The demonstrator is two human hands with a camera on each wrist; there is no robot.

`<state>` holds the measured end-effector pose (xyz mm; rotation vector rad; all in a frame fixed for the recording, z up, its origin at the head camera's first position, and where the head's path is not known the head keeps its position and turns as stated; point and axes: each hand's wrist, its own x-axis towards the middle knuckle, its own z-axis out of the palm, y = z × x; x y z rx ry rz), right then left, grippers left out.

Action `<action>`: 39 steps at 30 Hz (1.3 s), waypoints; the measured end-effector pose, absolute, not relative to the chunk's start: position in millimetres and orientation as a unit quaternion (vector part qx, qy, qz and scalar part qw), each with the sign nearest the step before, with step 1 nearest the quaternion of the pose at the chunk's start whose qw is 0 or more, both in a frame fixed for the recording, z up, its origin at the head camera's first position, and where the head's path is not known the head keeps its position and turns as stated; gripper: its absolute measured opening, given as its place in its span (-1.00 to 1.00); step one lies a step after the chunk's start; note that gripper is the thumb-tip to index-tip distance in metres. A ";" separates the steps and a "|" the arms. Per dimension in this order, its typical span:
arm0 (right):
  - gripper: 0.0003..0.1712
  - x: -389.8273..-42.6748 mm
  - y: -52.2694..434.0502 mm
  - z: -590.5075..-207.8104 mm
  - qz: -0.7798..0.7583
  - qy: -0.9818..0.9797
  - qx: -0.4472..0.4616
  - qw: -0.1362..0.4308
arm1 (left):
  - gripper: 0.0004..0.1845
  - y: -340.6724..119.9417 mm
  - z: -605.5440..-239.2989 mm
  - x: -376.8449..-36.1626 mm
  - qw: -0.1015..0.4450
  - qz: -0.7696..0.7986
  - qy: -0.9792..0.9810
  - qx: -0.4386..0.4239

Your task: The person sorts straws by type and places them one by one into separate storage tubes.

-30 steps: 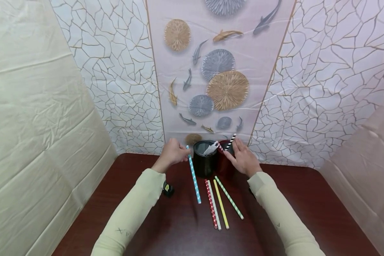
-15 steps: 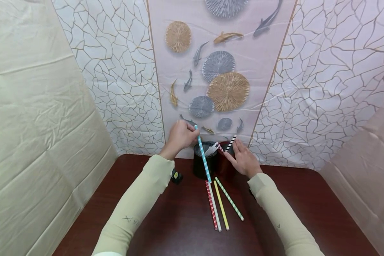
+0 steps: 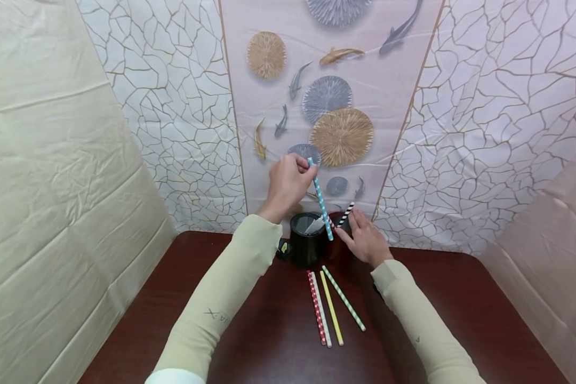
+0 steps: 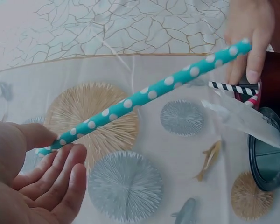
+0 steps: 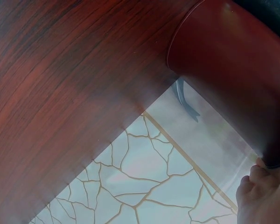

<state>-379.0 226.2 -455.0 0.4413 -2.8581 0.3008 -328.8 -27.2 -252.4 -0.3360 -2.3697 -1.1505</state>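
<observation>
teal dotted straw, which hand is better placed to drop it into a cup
Left. The left hand already pinches the teal dotted straw at its top end, its lower tip just over the black cup and red cup. The right hand rests on the red cup, probably steadying it.

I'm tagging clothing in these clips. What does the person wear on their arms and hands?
Both arms are in long pale yellow-green sleeves that end at the wrists. The left sleeve carries a small dark mark like an X, the right sleeve a smaller dark mark. The left hand and right hand are bare, without gloves.
</observation>
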 end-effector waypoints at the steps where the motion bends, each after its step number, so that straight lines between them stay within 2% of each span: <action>1: 0.04 -378.9 225.9 -454.6 0.104 -0.976 0.151 0.116 | -0.80 -25.0 -251.0 -328.8 0.248 -0.420 -0.864 -0.123; 12: 0.04 -377.6 225.2 -452.3 0.098 -0.977 0.148 0.119 | -0.81 -4.8 -247.1 -335.5 0.290 -0.401 -0.859 -0.130; 21: 0.02 -378.4 226.1 -453.6 0.095 -0.978 0.148 0.116 | -0.86 6.3 -268.5 -347.1 0.306 -0.403 -0.851 -0.139; 35: 0.02 -378.2 224.4 -452.9 0.090 -0.980 0.140 0.108 | -0.87 22.8 -305.9 -355.3 0.273 -0.395 -0.866 -0.138; 39: 0.01 -378.8 224.5 -453.3 0.090 -0.980 0.140 0.113 | -0.79 27.0 -313.8 -357.0 0.246 -0.383 -0.876 -0.159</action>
